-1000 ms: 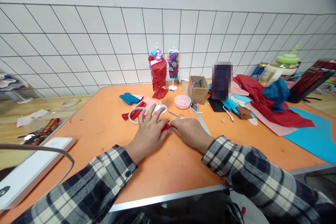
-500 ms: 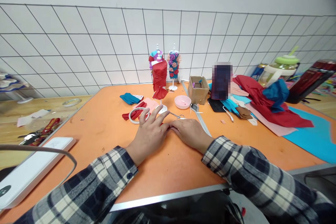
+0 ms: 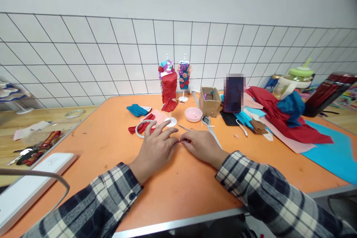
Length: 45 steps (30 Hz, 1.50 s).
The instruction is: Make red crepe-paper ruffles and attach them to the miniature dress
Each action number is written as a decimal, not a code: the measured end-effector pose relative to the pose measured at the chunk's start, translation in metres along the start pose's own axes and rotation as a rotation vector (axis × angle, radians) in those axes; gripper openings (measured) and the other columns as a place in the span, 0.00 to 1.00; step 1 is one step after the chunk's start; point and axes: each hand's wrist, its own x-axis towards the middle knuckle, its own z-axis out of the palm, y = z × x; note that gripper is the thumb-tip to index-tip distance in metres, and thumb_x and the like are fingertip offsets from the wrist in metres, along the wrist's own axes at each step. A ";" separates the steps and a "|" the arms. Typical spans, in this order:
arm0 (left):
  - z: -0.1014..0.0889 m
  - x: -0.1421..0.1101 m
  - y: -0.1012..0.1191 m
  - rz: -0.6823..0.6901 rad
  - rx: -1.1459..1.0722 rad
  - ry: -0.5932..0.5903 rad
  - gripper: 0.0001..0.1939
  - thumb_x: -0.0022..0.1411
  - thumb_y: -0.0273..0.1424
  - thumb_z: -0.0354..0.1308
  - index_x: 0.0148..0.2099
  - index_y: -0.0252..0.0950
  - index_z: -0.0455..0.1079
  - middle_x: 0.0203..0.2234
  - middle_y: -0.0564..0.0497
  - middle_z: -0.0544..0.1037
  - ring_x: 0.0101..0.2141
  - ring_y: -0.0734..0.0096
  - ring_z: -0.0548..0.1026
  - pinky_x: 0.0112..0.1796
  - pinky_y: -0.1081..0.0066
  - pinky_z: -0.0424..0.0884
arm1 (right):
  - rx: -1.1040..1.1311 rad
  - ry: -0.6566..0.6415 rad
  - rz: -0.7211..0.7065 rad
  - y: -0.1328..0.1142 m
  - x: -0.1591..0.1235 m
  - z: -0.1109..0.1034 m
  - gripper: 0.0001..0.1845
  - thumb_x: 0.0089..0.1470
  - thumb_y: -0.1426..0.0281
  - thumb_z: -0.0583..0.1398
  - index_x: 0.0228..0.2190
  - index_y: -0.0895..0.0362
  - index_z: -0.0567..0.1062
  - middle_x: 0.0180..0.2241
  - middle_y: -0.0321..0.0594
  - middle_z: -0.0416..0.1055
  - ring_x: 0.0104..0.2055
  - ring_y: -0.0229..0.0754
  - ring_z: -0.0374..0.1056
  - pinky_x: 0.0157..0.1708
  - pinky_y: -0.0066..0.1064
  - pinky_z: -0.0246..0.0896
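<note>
Here we are at the orange table [image 3: 178, 200], and our two hands almost meet at the fingertips! A red sliver [image 3: 179, 141] peeks from the gap: our right hand [image 3: 203, 147] pinches it, our left hand [image 3: 156, 148] fans its fingers, thumb tip beside the red, its grip hidden from us. Just beyond, we spot scissors [image 3: 183, 128], partly behind the right hand, and a white ring [image 3: 136, 131] over a pleated red piece [image 3: 142, 126]. Farther back, a red-wrapped dress form [image 3: 169, 85] stands upright, a pink bowl [image 3: 193, 118] to its right!
</note>
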 end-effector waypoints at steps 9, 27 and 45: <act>0.007 0.002 0.009 -0.060 -0.029 -0.058 0.12 0.62 0.30 0.52 0.43 0.41 0.76 0.55 0.44 0.71 0.63 0.43 0.55 0.59 0.36 0.43 | -0.065 -0.067 -0.033 -0.005 0.001 0.000 0.12 0.62 0.68 0.53 0.41 0.55 0.76 0.41 0.41 0.77 0.42 0.43 0.71 0.37 0.31 0.57; 0.005 0.004 0.000 -0.067 -0.132 -0.028 0.11 0.61 0.26 0.54 0.34 0.38 0.79 0.43 0.46 0.76 0.51 0.54 0.70 0.50 0.52 0.67 | 0.250 -0.101 -0.044 0.036 0.001 -0.027 0.13 0.56 0.67 0.60 0.43 0.53 0.78 0.42 0.40 0.78 0.41 0.42 0.72 0.39 0.28 0.61; 0.013 0.003 -0.010 -0.256 -0.461 -0.169 0.09 0.65 0.29 0.50 0.35 0.36 0.70 0.33 0.47 0.78 0.36 0.62 0.74 0.41 0.61 0.69 | -0.151 -0.239 0.185 0.111 -0.007 -0.036 0.07 0.51 0.75 0.59 0.30 0.57 0.79 0.36 0.43 0.76 0.38 0.43 0.70 0.37 0.28 0.56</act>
